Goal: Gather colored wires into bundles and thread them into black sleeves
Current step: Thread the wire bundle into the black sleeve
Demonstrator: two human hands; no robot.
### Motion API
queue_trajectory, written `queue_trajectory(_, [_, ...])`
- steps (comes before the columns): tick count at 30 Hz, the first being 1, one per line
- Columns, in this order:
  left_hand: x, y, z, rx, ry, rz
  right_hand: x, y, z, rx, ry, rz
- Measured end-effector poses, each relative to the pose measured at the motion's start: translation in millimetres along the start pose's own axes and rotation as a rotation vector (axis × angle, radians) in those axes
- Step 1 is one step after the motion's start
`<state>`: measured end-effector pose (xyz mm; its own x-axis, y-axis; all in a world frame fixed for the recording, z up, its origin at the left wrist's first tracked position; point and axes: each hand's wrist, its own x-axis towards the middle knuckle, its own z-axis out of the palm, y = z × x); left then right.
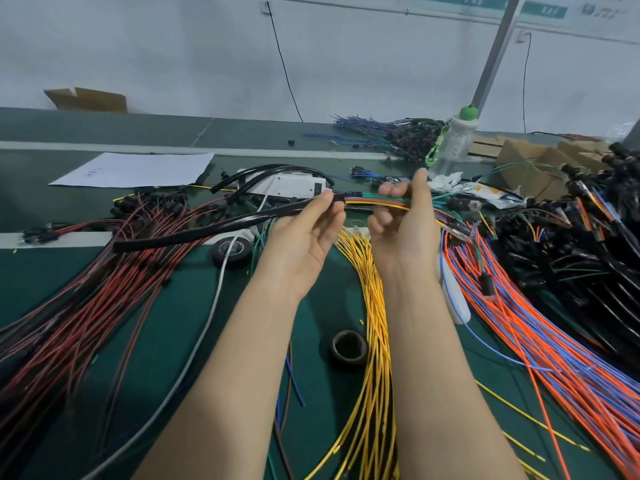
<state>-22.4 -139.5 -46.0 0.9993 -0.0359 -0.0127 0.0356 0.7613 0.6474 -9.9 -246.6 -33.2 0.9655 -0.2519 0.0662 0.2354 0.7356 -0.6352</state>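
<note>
Head view, nearest first: two bare forearms reach up over a green surface. Yellow wires run between them, with a black tape roll just beside. Red wires fan out at the left and orange and blue wires at the right.

Above these, the left hand pinches the mouth of a black sleeve between thumb and curled fingers. The sleeve trails away to the left, held off the surface. The right hand grips a wire bundle of green, red, purple and yellow strands just right of the mouth, fingers curled round it and thumb raised. The bundle's end sits inside the sleeve.

Farther back lie a white device, a paper sheet with marks too faint to read, a clear bottle with a green cap, and a cardboard box. Behind them is a pale wall; the green signs at its top are too blurred to read.
</note>
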Motion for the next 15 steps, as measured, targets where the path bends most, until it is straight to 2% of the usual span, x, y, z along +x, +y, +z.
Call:
queue_trajectory(3, [0.0, 0.0, 0.0, -0.023, -0.013, -0.023, -1.7, 4.8, 2.4, -0.149, -0.012, -0.022])
queue_trajectory(8, [1.7, -0.6, -2.6, -0.01, -0.011, -0.034, -1.3, 6.1, 2.3, -0.197, -0.019, -0.046])
queue_trajectory(15, [-0.1, -5.3, 1.9, 0.121, -0.074, 0.079, -3.9, 9.7, 6.8, -0.269, 0.028, -0.079])
